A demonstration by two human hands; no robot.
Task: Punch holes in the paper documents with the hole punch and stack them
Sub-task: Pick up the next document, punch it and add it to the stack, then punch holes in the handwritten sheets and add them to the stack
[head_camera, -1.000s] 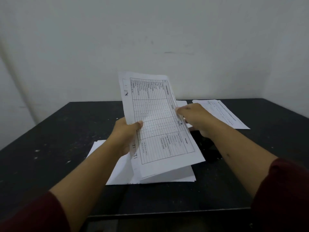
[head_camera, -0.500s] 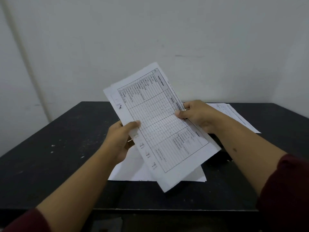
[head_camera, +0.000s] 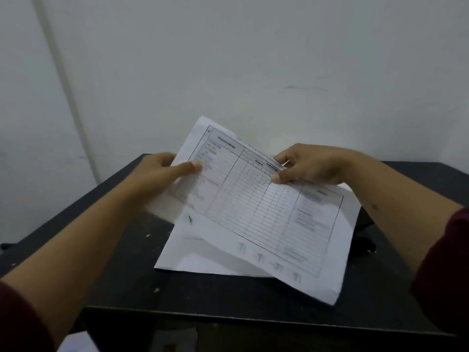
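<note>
We hold a printed sheet point(head_camera: 266, 212) with a ruled table up above the black table point(head_camera: 76, 224), tilted so its near corner dips toward us. Our left hand point(head_camera: 157, 179) grips the sheet's left edge, thumb lying across the printed face, though this hand is blurred. Our right hand point(head_camera: 312, 165) pinches the far edge between thumb and fingers. Beneath the held sheet, more white paper point(head_camera: 198, 252) lies flat on the table. Just right of it, a dark object point(head_camera: 363, 240) sits mostly hidden; we cannot tell whether it is the hole punch. Dark red sleeves point(head_camera: 446, 270) cover both upper forearms.
</note>
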